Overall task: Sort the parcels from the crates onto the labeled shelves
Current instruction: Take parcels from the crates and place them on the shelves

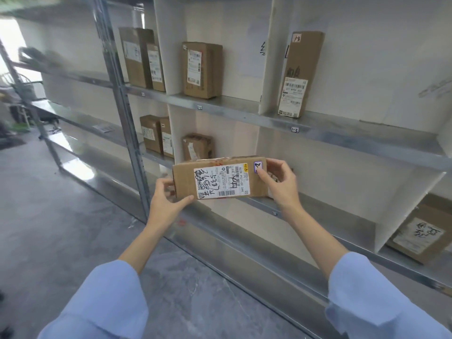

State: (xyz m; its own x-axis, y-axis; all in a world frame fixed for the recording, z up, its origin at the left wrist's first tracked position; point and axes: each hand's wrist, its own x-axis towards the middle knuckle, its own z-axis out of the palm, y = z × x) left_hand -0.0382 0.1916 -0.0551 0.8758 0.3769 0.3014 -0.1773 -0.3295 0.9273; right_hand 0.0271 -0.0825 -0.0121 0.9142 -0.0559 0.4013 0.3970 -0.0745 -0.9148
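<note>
Blue sleeves (97, 302) cover both forearms at the bottom of the view, above a grey floor (73, 216).

1. Left hand (168, 199): grips the lower left corner of the parcel (186, 182), thumb along the bottom edge.
2. Right hand (281, 184): grips the right end, thumb on a small purple-bordered sticker (258, 166).
3. Parcel: brown carton held lengthwise between both hands in front of the middle shelf (330, 216). Its white shipping label (221, 181), marked in black pen, faces the camera.
4. Middle shelf, behind: a small carton (198, 145) and a pair of cartons (156, 137) further left.
5. Lower shelf, right: a leaning carton (420, 233).
6. Upper shelf (342, 130): edge tag "1-3" (295, 129) below a tall carton (300, 74) marked 13. Further left stand one carton (201, 69) and two more (141, 57).
</note>
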